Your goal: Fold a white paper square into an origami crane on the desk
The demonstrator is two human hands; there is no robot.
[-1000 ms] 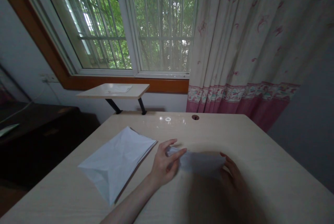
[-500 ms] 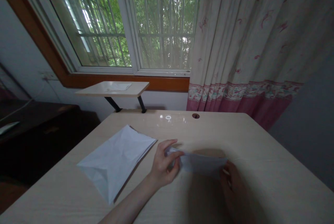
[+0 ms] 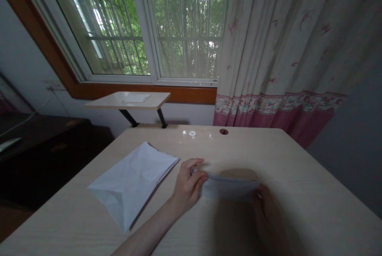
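Pale desk: left hand and right hand pinch the ends of a sheet, seemingly half-folded, paper pile beside it untouched

Paper stack left, open desktop right

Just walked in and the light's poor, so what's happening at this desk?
A person is working a folded paper with both bare hands at the desk. The left hand pinches its left end. The right hand, in shadow, holds its right end. A larger pile of creased sheets lies flat to the left, untouched.
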